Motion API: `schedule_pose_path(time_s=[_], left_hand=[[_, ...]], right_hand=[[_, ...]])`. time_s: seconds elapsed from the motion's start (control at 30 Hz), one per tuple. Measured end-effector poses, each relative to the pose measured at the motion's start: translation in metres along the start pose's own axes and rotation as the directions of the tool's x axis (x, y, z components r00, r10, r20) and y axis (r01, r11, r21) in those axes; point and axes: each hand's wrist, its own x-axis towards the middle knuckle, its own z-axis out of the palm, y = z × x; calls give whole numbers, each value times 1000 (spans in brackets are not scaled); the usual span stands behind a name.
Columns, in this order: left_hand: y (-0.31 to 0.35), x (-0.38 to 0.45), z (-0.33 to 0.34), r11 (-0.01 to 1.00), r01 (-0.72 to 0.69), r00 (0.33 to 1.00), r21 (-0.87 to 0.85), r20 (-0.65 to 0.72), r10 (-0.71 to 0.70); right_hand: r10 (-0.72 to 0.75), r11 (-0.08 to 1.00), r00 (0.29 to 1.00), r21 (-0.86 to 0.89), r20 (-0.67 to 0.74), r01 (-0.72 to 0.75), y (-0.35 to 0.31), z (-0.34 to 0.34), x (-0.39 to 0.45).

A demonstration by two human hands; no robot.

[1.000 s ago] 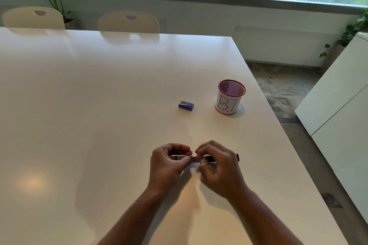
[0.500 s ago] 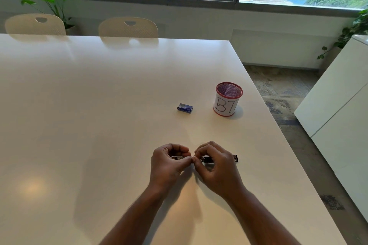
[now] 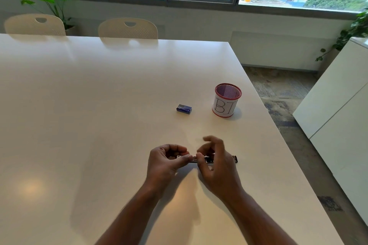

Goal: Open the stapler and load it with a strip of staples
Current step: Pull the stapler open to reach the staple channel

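Note:
A small dark stapler [image 3: 208,159] lies flat and lengthwise on the white table [image 3: 99,105], its black end [image 3: 235,158] poking out to the right of my hands. My left hand [image 3: 167,163] pinches the metal left part of the stapler between thumb and fingers. My right hand [image 3: 216,162] hovers over the middle of it, thumb touching the stapler, forefingers lifted and blurred. I cannot tell whether a staple strip is in the stapler. A small blue staple box [image 3: 184,109] lies farther back on the table.
A red-rimmed mesh pen cup [image 3: 227,100] with a white paper label stands right of the staple box. The table's right edge [image 3: 278,131] runs close by. Two cream chairs [image 3: 127,29] stand at the far side. A white cabinet [image 3: 338,105] is at the right.
My right hand's fingers have lifted off the stapler and spread, now blurred with motion. My left hand keeps its pinch. The stapler has stayed in place.

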Motion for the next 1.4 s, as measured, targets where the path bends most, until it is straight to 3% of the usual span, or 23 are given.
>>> schedule_pose_path(time_s=[0.13, 0.27, 0.43, 0.57, 0.77, 0.9, 1.0, 1.13, 1.4], left_hand=[[0, 1, -4, 996, 23, 1000, -85, 0, -23], [-3, 4, -4, 992, 22, 1000, -123, 3, -21], [-8, 6, -7, 986, -37, 999, -165, 22, 42], [-20, 7, -7, 985, -171, 984, -16, 55, 172], [-29, 9, -4, 914, -328, 944, 238, 110, 310], [-22, 9, -6, 809, -432, 902, 399, 182, 392], [-18, 6, -8, 823, -424, 905, 379, 135, 404], [-15, 10, -21, 759, -526, 848, 385, 161, 506], [-14, 10, -22, 752, -558, 830, 351, 226, 510]], right_hand=[[67, 998, 996, 4, -60, -67, 2, -8, 1], [79, 978, 996, -191, -32, -84, 2, -14, 1], [147, 919, 973, -389, 176, -68, 14, -27, 7], [126, 906, 964, -423, 233, -16, 22, -30, 10], [105, 938, 976, -345, 190, -34, 21, -26, 7], [140, 987, 977, -99, 162, -125, 16, -26, 7], [156, 984, 979, 60, 130, -165, 16, -26, 6], [107, 993, 983, 23, 150, -112, 16, -23, 5], [78, 995, 987, 56, 144, -87, 15, -21, 6]])
